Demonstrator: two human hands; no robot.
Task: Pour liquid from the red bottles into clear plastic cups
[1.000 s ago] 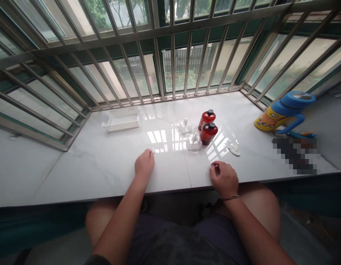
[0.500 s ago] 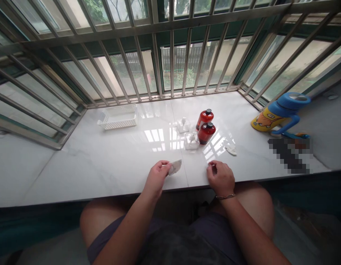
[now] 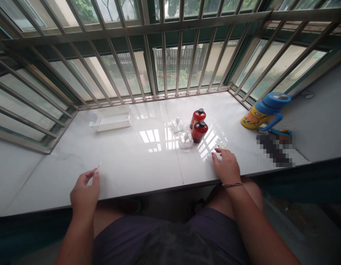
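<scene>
My left hand (image 3: 84,191) is over the left front part of the counter. Its thumb and index finger pinch a thin, flat whitish piece (image 3: 99,168), seen almost edge-on. I cannot make out what kind of thing it is. My right hand (image 3: 227,165) hovers near the front edge with thumb and fingers apart, holding nothing visible. Just beyond its fingertips lies a small white scrap (image 3: 222,145), partly hidden by the hand. Two red bottles with black caps, a rear one (image 3: 198,117) and a front one (image 3: 199,132), stand beside two clear, square-looking pieces (image 3: 186,140).
A white perforated plastic basket (image 3: 111,124) sits at the back left of the white counter (image 3: 148,165). On the right stands a blue and yellow flask (image 3: 258,112), with a pixelated dark item (image 3: 275,151) before it. Metal bars (image 3: 148,66) close off the window behind.
My left hand has moved far to the left, carrying the flat piece. My right hand has shifted slightly forward, its fingers spreading towards the white scrap. The view has turned a little.
</scene>
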